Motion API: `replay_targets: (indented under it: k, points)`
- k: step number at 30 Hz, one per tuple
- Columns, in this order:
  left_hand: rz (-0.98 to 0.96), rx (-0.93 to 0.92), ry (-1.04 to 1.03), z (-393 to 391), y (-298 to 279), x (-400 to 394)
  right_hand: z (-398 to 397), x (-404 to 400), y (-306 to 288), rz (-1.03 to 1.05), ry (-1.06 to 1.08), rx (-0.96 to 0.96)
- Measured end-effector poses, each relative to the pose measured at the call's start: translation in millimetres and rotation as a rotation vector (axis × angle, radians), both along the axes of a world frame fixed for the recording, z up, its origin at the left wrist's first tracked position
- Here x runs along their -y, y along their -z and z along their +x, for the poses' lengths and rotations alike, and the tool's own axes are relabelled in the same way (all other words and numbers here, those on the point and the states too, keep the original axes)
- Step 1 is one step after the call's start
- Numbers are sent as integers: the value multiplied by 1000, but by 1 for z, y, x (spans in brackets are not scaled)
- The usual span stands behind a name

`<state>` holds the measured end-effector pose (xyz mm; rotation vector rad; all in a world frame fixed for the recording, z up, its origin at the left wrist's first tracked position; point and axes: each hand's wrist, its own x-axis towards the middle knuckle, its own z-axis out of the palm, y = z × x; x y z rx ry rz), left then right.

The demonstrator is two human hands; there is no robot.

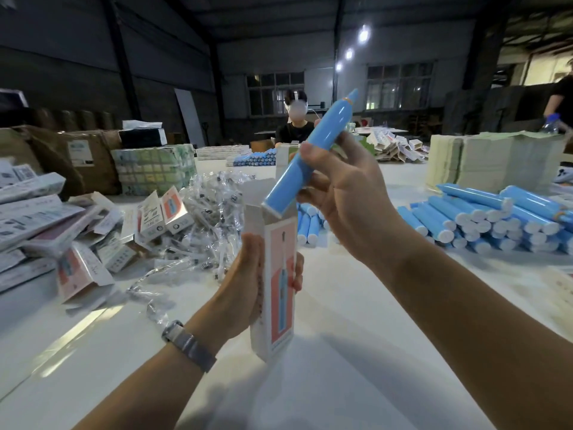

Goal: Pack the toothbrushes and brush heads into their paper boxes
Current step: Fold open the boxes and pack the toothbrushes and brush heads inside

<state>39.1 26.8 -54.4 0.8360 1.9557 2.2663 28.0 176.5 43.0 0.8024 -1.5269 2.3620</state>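
Head view shows the step in hand as loading a toothbrush into its box. The left hand [245,280] is wrapped round the middle of an upright paper box [274,274], thumb side on the near face and fingertips showing past the far edge, so its grip is closed on the box. The box's top flaps stand open. The right hand [344,200] has a closed grip on a blue toothbrush handle [310,156], thumb on the near side and fingers curled behind. The handle is tilted, its tapered end pointing up and away from the box, its flat white base right at the box's open mouth, touching or just entering it; I cannot tell which.

Beyond the box on the white counter [341,305] lies a heap of clear-bagged brush heads [204,209]. To the box's left sit loose and folded boxes [83,259]; to its right, well apart, a stack of blue handles [496,218].

By my reading, the next move calls for swinging the handle upright so it lines up with the box's long axis, then sliding it down while the left hand keeps the mouth square. The open flap could catch the base if the angle stays steep. A brush head would likely follow before closing.
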Motion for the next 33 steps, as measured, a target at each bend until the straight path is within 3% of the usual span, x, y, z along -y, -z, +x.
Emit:
replay_targets:
  k: [3,12,21,26,30,33]
  points:
    - [24,25,-7,0,-2,0,1,4,4,288,331,-205]
    - [24,31,-20,-3,-3,-1,1,2,10,612,325,-443]
    - [21,27,-34,-9,-3,11,-5,7,22,611,432,-405]
    - [3,24,-206,-18,-5,36,-26,6,39,571,393,-277]
    - [44,-9,-336,-24,-6,54,-60,15,67,855,346,-29]
    - [37,-18,-385,-26,-5,58,-77,35,86,1204,294,-9]
